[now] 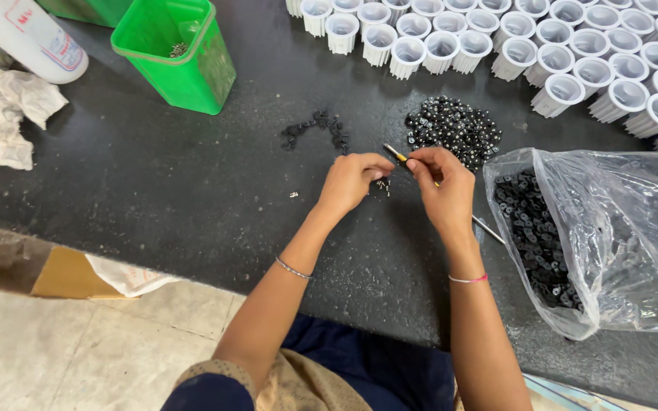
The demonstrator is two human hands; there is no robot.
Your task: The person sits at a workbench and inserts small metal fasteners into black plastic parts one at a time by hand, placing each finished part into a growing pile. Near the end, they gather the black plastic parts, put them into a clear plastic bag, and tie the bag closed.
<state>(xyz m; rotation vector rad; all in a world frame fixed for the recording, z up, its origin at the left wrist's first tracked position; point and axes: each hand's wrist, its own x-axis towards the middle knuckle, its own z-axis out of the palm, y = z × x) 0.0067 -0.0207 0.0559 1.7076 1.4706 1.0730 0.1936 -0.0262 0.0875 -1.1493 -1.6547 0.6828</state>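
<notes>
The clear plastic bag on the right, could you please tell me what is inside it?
The clear plastic bag holds a heap of small black ring-shaped parts. Glare and folds in the film hide whatever lies deeper toward its right side.

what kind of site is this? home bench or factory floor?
Likely a small-parts assembly bench in a workshop or factory. Rows of identical white ribbed plastic cups fill the dark table, a clear bag holds many small black parts, and a loose pile of black parts lies by the hands.

Bare table [154, 183] left of hands; plastic bag [611, 236] blocks right
</notes>
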